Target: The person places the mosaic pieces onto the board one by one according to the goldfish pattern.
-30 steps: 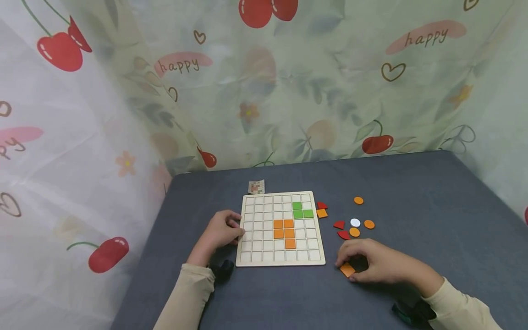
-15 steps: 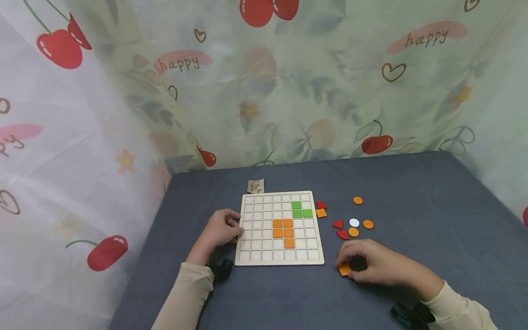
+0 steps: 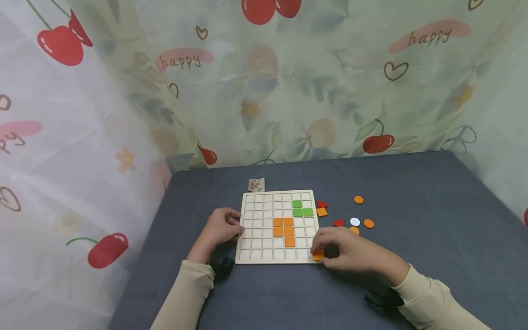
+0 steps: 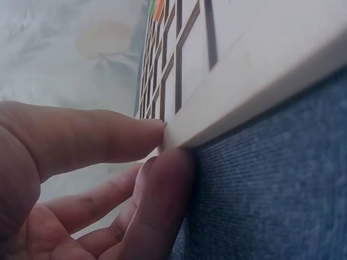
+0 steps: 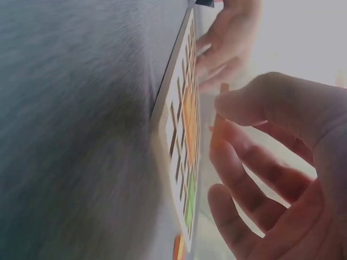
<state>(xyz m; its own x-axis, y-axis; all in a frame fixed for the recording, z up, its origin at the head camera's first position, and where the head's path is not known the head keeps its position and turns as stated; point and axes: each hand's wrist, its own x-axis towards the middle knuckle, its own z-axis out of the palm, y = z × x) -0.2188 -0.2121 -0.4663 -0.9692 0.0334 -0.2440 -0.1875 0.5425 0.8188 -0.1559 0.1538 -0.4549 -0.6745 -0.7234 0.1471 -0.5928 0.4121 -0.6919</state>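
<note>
My right hand (image 3: pixel 344 250) pinches an orange square tile (image 3: pixel 318 255) between thumb and fingertips, over the near right corner of the wooden grid board (image 3: pixel 255 263). In the right wrist view, the orange square tile (image 5: pixel 219 127) is seen edge-on, apart from the board's surface. My left hand (image 3: pixel 222 227) grips the board's left edge; in the left wrist view a fingertip (image 4: pixel 154 132) lies right at the rim. Several orange squares (image 3: pixel 289 232) sit in the middle cells, and green squares (image 3: pixel 298 212) fill cells near the far right corner.
Right of the board lie a red piece (image 3: pixel 339 223), a white disc (image 3: pixel 354 222) and several orange discs (image 3: pixel 369 223). Another orange square (image 3: pixel 321 212) lies by its right edge. A small patterned card (image 3: pixel 256 184) lies behind it on the dark cloth (image 3: pixel 264 298).
My right hand has moved left and slightly away from me, carrying the orange square tile from the cloth to over the board's corner. The left hand stays at the board's edge.
</note>
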